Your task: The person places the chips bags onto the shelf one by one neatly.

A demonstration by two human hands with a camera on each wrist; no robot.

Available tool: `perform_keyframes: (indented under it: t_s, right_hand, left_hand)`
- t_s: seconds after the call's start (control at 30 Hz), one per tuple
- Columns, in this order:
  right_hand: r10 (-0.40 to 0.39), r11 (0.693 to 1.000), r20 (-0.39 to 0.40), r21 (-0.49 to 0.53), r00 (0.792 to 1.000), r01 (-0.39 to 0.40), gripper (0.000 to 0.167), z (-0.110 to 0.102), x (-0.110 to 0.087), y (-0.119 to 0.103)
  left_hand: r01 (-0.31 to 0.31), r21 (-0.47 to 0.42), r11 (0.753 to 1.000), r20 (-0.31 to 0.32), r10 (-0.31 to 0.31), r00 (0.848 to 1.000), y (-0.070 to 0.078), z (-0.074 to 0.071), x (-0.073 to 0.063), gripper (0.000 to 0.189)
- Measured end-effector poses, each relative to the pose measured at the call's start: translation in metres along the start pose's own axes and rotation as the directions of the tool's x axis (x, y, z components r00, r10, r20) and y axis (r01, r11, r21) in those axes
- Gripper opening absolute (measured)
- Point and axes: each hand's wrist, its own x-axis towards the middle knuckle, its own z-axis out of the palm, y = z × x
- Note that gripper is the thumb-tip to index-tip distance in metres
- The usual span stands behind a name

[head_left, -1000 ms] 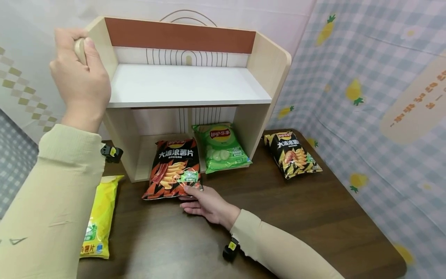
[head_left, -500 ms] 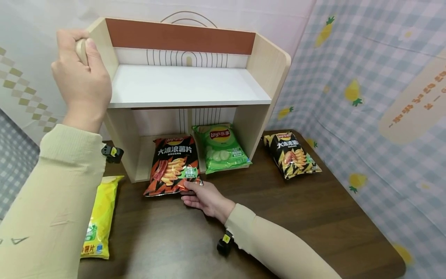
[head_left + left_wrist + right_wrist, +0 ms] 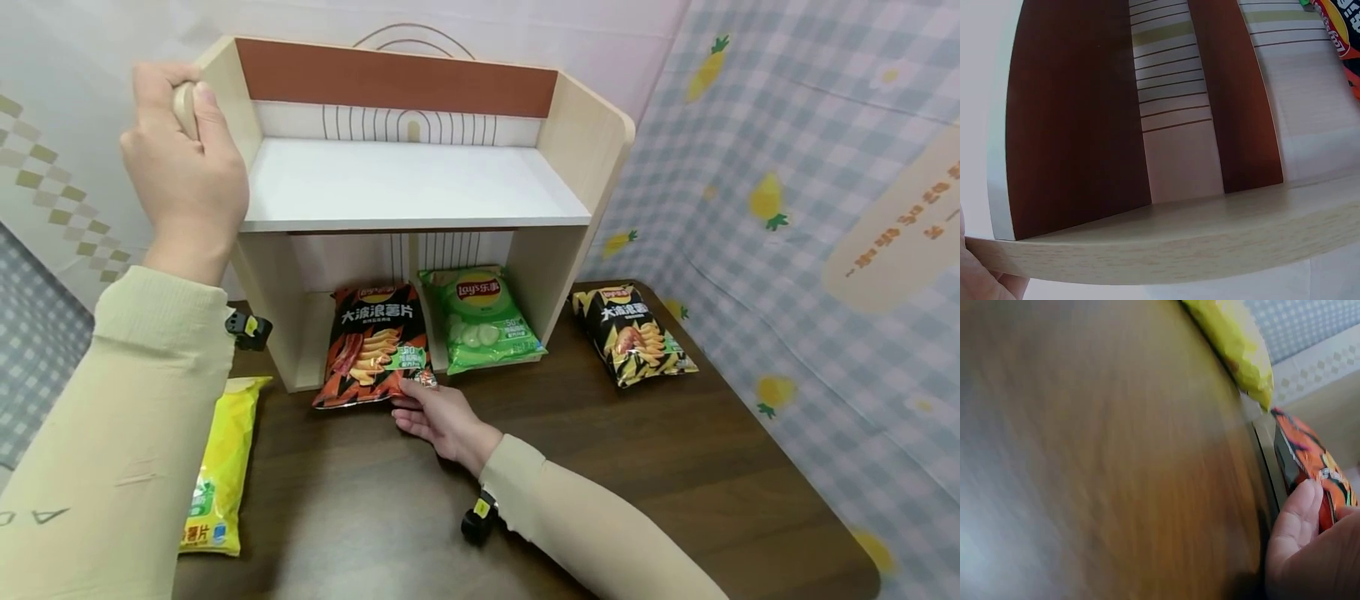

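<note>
In the head view my right hand (image 3: 444, 421) pinches the lower right corner of a black and orange bag of chips (image 3: 375, 350), thumb on top and fingers beneath. The bag leans into the lower left of a small wooden shelf unit (image 3: 416, 223), its bottom end jutting past the front. Beside it in the same lower space lies a green bag of chips (image 3: 483, 321). My left hand (image 3: 187, 158) grips the top front edge of the unit's left side panel. In the left wrist view its fingers (image 3: 985, 278) show at that panel's edge.
A yellow bag of chips (image 3: 225, 467) lies on the brown table (image 3: 360, 508) at the left, partly behind my left sleeve. Right of the shelf unit is a black and yellow bag of chips (image 3: 632, 333). A checked curtain (image 3: 787, 183) hangs along the right.
My right hand has pushed the black and orange bag a little farther back into the shelf's lower space. The left hand keeps its grip on the side panel.
</note>
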Motion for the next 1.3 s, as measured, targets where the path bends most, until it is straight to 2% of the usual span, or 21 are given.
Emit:
perform_keyframes:
  t_s: [0.2, 0.37, 0.63, 0.97, 1.3]
  right_hand:
    - [0.006, 0.992, 0.078, 0.126, 0.997, -0.016, 0.033, 0.008, -0.009, 0.004]
    - [0.007, 0.98, 0.09, 0.199, 0.996, -0.025, 0.034, 0.013, -0.007, 0.005]
    - [-0.008, 0.976, 0.079, 0.219, 0.997, -0.009, 0.03, 0.019, 0.01, 0.003]
    - [-0.004, 0.975, 0.079, 0.221, 0.997, -0.014, 0.034, 0.024, 0.025, -0.001]
    - [-0.001, 0.976, 0.089, 0.219, 0.996, -0.019, 0.033, 0.024, 0.03, -0.005]
  left_hand:
    - [-0.008, -0.005, 1.0, -0.01, 0.008, 1.0, 0.0, -0.001, 0.001, 0.026]
    - [-0.004, -0.005, 1.0, 0.003, 0.004, 1.0, 0.001, -0.001, -0.001, 0.026]
    - [-0.005, -0.007, 1.0, -0.009, 0.005, 1.0, 0.0, 0.0, 0.0, 0.022]
    - [0.005, -0.022, 1.0, -0.013, -0.005, 1.0, 0.0, 0.002, 0.001, 0.017]
    - [-0.005, -0.014, 1.0, -0.007, 0.005, 1.0, -0.001, 0.001, 0.0, 0.02]
